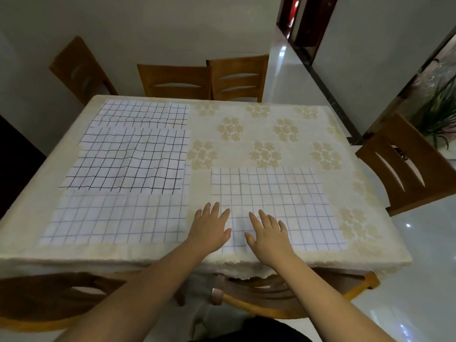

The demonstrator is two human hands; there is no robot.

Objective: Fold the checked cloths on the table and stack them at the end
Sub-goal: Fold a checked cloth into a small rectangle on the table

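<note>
Both bare forearms are stretched forward from the bottom edge of the view, and both palms are laid flat on the near right checked cloth. On the left hand the fingers are straight and spread, resting at that cloth's near left edge, partly on the cream flowered tablecloth. On the right hand the fingers are likewise straight and fanned, pressed on the cloth beside a small ridge of wrinkles between the two hands. Nothing is pinched by either hand. This cloth is spread open on the near right part of the tabletop, its grid pale. Three more checked cloths are laid flat down the left side: a pale-lined one nearest, a dark-lined one in the middle overlapping its neighbours, and a farther one near the far edge. Wooden chairs are seen round the tabletop: two at the far side, one on the right, one at the far left corner. A green plant is seen at the right edge.
</note>
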